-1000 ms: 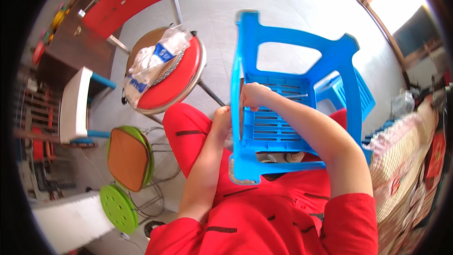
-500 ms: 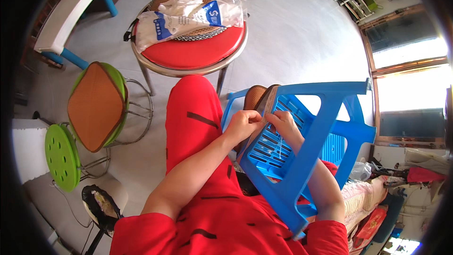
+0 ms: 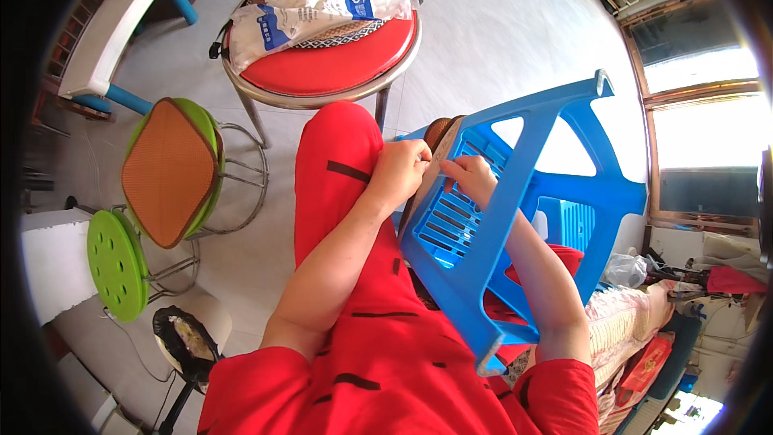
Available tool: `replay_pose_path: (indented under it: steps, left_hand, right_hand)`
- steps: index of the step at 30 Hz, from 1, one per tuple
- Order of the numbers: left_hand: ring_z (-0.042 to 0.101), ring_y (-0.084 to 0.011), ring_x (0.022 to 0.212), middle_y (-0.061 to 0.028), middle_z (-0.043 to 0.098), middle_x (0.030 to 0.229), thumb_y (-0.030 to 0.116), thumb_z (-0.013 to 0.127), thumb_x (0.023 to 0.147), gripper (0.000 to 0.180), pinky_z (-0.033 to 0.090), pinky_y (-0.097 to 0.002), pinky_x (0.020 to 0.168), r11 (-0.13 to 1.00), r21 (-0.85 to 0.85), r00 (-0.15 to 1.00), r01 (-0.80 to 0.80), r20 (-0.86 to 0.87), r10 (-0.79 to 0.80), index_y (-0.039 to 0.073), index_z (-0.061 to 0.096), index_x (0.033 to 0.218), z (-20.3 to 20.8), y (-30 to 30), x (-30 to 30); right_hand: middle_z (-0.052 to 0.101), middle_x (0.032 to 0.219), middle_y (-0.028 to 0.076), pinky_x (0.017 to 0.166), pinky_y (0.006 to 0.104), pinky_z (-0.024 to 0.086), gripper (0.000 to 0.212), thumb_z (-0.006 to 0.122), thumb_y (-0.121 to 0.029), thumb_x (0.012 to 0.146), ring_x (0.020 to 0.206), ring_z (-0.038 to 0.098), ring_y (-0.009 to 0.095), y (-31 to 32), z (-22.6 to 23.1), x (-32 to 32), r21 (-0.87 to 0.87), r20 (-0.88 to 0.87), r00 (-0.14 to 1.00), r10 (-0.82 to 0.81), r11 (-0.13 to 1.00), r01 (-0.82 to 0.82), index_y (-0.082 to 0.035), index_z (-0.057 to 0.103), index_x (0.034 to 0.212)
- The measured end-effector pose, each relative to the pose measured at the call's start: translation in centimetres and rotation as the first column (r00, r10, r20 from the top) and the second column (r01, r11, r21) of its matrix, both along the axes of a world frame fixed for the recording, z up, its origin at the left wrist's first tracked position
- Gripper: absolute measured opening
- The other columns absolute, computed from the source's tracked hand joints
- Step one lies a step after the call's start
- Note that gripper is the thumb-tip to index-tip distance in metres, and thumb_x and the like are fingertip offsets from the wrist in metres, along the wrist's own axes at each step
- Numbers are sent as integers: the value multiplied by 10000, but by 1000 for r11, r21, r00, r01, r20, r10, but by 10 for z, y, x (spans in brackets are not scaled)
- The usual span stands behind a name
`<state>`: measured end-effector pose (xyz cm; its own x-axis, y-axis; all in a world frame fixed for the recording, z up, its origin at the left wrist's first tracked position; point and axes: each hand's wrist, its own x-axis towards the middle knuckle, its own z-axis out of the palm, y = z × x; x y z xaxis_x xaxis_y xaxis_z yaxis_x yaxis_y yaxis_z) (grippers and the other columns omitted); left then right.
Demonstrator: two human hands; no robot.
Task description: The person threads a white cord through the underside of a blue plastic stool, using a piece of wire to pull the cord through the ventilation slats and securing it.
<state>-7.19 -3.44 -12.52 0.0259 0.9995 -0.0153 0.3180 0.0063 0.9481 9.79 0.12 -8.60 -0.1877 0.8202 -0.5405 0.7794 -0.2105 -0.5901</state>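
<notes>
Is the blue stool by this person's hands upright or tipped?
Tipped. The blue stool shows its slotted underside between its legs, which point sideways.

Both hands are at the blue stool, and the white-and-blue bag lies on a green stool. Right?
No: in the head view, the white-and-blue bag lies on the red-seated chair. The left hand and right hand are at the blue stool.

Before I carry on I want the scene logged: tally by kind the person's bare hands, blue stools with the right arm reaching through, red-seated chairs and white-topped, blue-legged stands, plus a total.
Hands, left hand and right hand: 2
Blue stool: 1
Red-seated chair: 1
White-topped stand: 1
Total: 5
</notes>
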Motion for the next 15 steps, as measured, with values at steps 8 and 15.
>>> replay_pose_path:
  steps: [8,15]
  left_hand:
    - [618,-195,647,-103,617,694,-34,610,825,89,475,-311,601,969,246,997,-2,81,-19,15,610,899,24,2,-9]
    - [546,-100,624,-73,633,729,10,546,893,149,450,-256,609,984,147,975,103,182,-129,30,694,895,33,14,-6]
  right_hand:
    - [695,692,53,525,276,458,358,590,-325,866,554,581,113,0,-4,-2,-18,-2,998,65,998,-65,7,708,801]
    - [669,735,100,509,227,394,244,569,-178,878,603,548,91,0,5,15,-105,-254,955,-155,986,132,47,664,883]
